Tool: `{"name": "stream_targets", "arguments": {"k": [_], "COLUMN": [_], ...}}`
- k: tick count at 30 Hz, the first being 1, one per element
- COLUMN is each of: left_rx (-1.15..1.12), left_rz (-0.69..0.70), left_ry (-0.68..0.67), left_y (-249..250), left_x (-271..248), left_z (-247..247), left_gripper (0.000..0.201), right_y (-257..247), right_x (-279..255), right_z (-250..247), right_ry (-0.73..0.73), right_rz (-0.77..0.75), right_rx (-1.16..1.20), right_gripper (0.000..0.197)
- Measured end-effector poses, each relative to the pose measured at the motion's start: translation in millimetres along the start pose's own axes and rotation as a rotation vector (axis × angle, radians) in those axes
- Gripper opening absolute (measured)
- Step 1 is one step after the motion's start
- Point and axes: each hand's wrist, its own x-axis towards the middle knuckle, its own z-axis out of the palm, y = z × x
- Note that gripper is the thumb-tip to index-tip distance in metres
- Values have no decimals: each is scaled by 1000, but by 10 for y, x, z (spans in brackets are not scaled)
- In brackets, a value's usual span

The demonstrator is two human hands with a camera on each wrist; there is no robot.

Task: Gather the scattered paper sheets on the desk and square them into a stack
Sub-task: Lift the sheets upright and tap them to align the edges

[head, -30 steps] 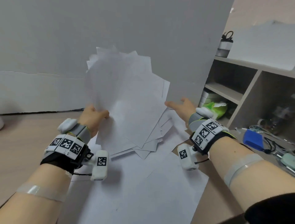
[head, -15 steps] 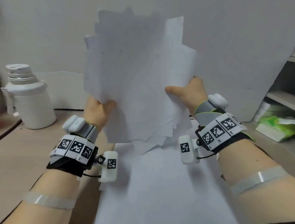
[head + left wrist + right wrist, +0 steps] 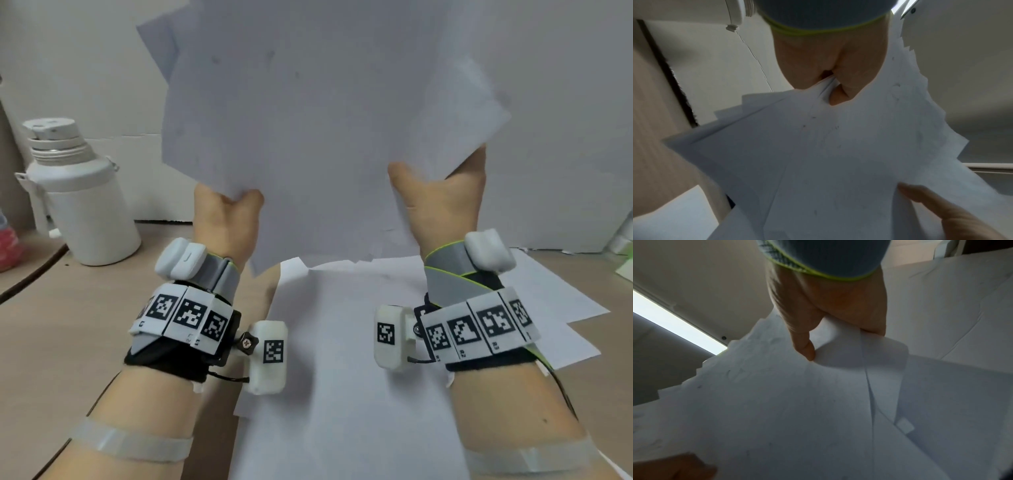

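Observation:
An uneven bundle of white paper sheets (image 3: 318,130) stands upright in the air, its edges fanned and out of line. My left hand (image 3: 227,212) pinches its lower left edge, thumb in front. My right hand (image 3: 442,198) grips the lower right edge, thumb on the near face and fingers hidden behind. In the left wrist view my left hand (image 3: 835,78) pinches the paper sheets (image 3: 838,154). The right wrist view has the thumb of my right hand (image 3: 807,344) pressed onto the sheets (image 3: 797,402). More loose sheets (image 3: 342,377) lie flat on the desk below.
A white jug (image 3: 73,198) with a lid stands on the wooden desk (image 3: 68,325) at the left. A white board (image 3: 85,68) backs the desk. A red object (image 3: 10,246) shows at the far left edge, something green (image 3: 625,263) at the far right.
Both hands have lifted the bundle off the desk and tipped it upright, nearer to the camera. The view has swung left, bringing the jug in and losing the shelf.

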Motion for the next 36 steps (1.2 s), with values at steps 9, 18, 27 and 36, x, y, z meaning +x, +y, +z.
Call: {"name": "stream_targets", "arguments": {"k": [9, 18, 27, 36], "left_rx": [-87, -226, -181, -334], "left_rz": [-56, -69, 92, 91], "left_ry": [-84, -246, -63, 51], "left_y": [-1, -122, 39, 58], "left_x": [-23, -66, 3, 6], "left_z": [59, 9, 20, 79], "left_gripper": [42, 31, 28, 25], "right_y": [-25, -67, -144, -122], "right_x": [110, 1, -11, -33], "right_z": [-270, -164, -165, -92], "right_ry": [-27, -211, -173, -106], "right_rz": [32, -24, -63, -70], "right_rx": [-173, -146, -114, -89], "right_gripper": [55, 50, 69, 50]}}
